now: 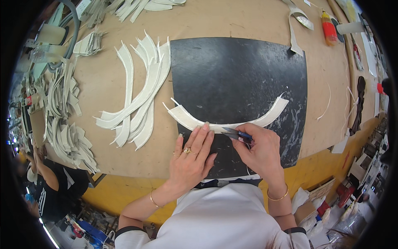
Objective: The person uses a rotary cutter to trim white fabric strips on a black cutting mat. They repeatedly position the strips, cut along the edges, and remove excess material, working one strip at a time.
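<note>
A curved cream fabric strip (pixel 186 118) with stitched edges lies on a black mat (pixel 234 74), both ends bowed away from me. My left hand (pixel 191 155) rests flat, its straight fingertips pressing the strip's near edge close to the middle. Small dark-handled thread snips (pixel 237 135) are gripped in my right hand (pixel 262 150). Their pointed blades reach left onto the strip's near edge, a short way from the left fingertips. Whether the blades touch a thread there is too small to tell.
Left of the mat lies a loose pile of similar strips (pixel 145 89). Bundled cream pieces (pixel 68 145) line the table's left edge. At the far right stand a red bottle with a yellow top (pixel 329 31) and a metal-tipped strap (pixel 302 18). Another person (pixel 56 186) is at the lower left.
</note>
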Tool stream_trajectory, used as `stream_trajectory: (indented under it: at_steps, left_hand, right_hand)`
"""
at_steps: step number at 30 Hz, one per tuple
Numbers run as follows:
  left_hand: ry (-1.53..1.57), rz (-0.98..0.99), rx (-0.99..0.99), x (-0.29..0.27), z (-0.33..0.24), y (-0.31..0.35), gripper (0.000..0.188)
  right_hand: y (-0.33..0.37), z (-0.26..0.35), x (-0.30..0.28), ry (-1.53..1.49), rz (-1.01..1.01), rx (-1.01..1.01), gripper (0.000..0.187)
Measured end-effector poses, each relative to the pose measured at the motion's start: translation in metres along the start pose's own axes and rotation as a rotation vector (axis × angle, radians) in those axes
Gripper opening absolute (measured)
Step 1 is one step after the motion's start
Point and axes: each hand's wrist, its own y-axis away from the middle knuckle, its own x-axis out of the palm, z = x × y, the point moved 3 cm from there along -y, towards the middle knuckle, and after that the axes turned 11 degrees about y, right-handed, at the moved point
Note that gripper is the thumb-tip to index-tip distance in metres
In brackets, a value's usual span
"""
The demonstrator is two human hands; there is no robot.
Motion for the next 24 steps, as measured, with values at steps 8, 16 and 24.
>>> stream_trajectory:
  at_steps: [8,16,24]
  left_hand:
    - [-0.028,0.029,-0.01,0.001,-0.004,-0.001,0.051]
    - [-0.035,0.007,-0.086,-0.005,0.001,-0.005,0.05]
    - [-0.103,-0.075,-0.141,-0.016,0.017,-0.009,0.051]
  right_hand:
    - [-0.003,0.001,-0.003,0.019,0.096,0.069,0.014]
    - [-0.007,0.005,-0.003,0.031,0.108,0.143,0.017]
    - [-0.017,0.026,0.013,0.059,0.098,0.12,0.019]
